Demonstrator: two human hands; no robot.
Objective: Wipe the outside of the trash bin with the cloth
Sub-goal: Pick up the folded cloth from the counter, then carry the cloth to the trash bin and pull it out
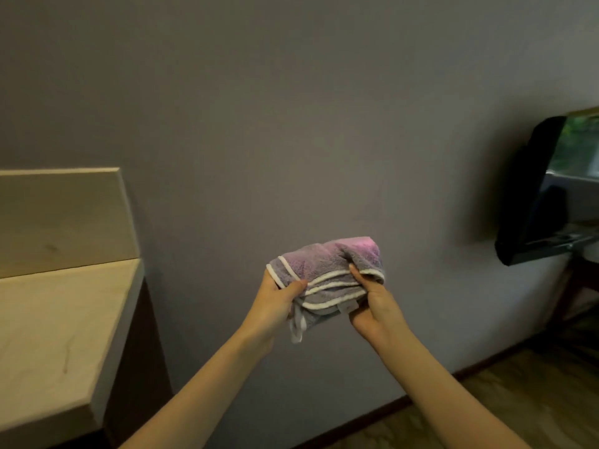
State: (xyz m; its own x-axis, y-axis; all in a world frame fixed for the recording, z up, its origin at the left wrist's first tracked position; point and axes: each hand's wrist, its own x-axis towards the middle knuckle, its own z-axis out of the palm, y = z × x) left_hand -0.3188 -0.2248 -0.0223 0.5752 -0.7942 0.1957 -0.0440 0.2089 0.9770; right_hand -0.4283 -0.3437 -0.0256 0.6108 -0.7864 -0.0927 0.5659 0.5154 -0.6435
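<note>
A folded purple-grey cloth point(327, 270) with white trim hangs in the air in front of a grey wall, held between both hands. My left hand point(280, 298) grips its left edge, thumb over the trim. My right hand point(372, 301) pinches the right side, thumb on top of the folds. A loose corner of the cloth dangles below my left hand. No trash bin is in view.
A pale wooden counter point(48, 335) with a raised back panel stands at the left. A dark wall-mounted screen point(531, 189) sits at the right, beside a window. Wooden floor point(486, 409) shows at the lower right below a dark skirting board.
</note>
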